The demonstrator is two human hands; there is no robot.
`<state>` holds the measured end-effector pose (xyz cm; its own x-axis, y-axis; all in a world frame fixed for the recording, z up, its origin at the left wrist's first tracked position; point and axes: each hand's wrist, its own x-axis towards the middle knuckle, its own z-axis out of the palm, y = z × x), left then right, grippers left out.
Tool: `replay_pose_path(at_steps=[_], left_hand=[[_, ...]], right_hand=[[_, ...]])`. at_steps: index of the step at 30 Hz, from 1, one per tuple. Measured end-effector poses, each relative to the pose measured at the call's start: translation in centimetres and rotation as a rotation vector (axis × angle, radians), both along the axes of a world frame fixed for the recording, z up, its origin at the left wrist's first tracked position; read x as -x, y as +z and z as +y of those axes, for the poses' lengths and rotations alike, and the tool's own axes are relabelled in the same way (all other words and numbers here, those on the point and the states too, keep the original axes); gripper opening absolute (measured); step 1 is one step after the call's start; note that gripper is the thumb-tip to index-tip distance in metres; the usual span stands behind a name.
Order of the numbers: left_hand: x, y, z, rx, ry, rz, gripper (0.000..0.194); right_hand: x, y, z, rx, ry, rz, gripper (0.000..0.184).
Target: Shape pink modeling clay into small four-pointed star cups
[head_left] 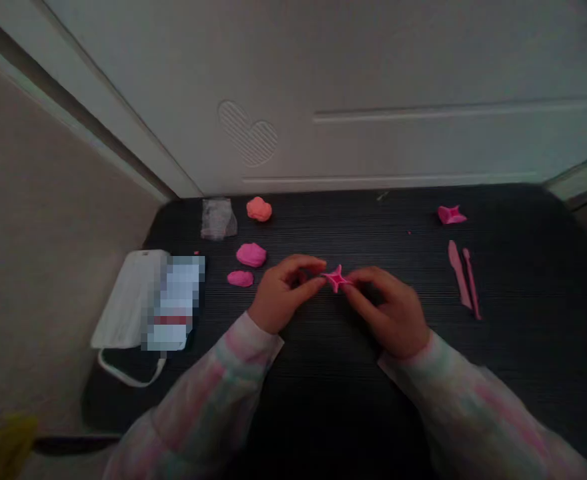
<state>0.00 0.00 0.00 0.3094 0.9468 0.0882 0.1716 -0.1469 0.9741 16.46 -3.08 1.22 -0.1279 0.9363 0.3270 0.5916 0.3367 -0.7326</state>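
Observation:
A small pink clay star (338,279), hollow in the middle with pointed tips, is held between my two hands over the dark table. My left hand (289,291) pinches its left tip between thumb and finger. On the other side, my right hand (389,308) pinches the right tip the same way. Left of my hands lie a larger pink clay lump (251,255) and a smaller pink clay lump (240,279). Behind them sits an orange clay lump (259,209). A second pink clay piece (451,215) with pointed corners rests at the back right.
A pink modelling knife (458,273) and a thin pink tool (472,283) lie at the right. Crumpled clear plastic (218,219) is at the back left. A white power bank (129,300) with a cable adjoins a phone (176,303). A white panel (373,150) stands behind the black table (333,407).

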Motion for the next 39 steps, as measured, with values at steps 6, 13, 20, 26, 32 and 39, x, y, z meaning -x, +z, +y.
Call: replay_pose_path(at_steps=[6,13,20,26,32,39], left_hand=[[0.3,0.4,0.3,-0.133,0.000,-0.001,0.006],[0.3,0.5,0.4,-0.150,-0.017,0.028,0.006],[0.5,0.6,0.4,-0.173,-0.042,0.072,0.007],[0.6,0.6,0.5,-0.153,-0.061,0.083,0.005],[-0.4,0.3,-0.5,-0.153,0.056,0.054,0.015],[-1.2,0.4,-1.0,-0.313,0.112,0.351,0.013]], right_hand=[[-0.1,0.0,-0.1,-0.006,0.006,-0.006,0.005],[0.0,-0.2,0.0,0.000,0.022,-0.010,0.005],[-0.1,-0.2,-0.1,0.017,0.023,-0.010,0.005],[0.0,-0.1,0.0,0.018,0.028,-0.018,0.005],[0.0,-0.3,0.1,-0.009,-0.051,-0.038,0.004],[0.3,-0.8,0.1,-0.068,-0.093,-0.162,0.007]])
